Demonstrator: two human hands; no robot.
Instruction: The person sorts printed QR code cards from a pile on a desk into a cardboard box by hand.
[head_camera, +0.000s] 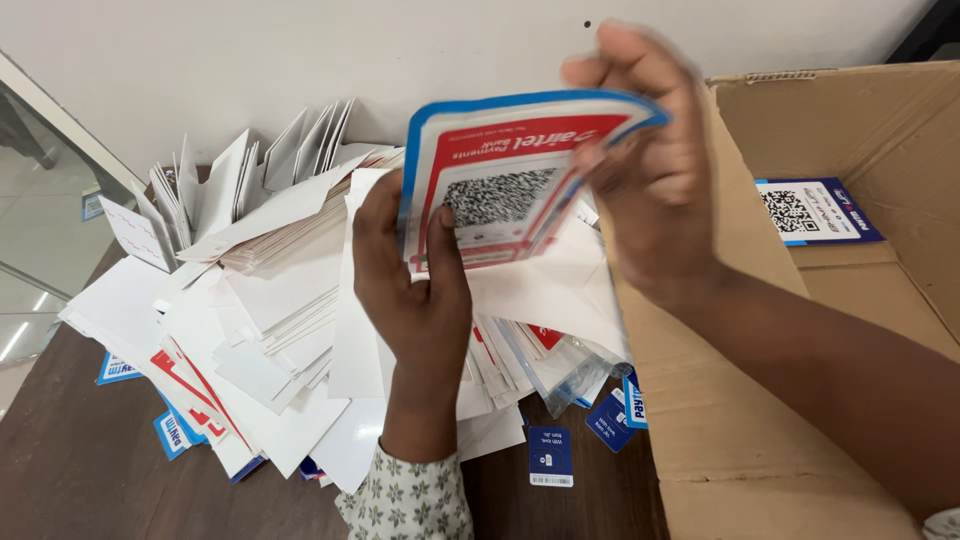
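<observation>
My left hand (408, 290) and my right hand (650, 160) both hold a glossy card (500, 180) with a blue and red border and a square black-and-white code. It is lifted above the table and bends between the hands. The left thumb presses on the card's lower left corner, and the right fingers curl over its right edge. Below the hands lies a big pile of white folded cards (270, 310), with more bordered cards among them.
An open brown cardboard box (720, 420) stands at the right, with one blue-bordered code card (815, 212) lying inside. Small blue tags (550, 457) lie on the dark wooden table (70, 460). A white wall is behind, a glass panel at far left.
</observation>
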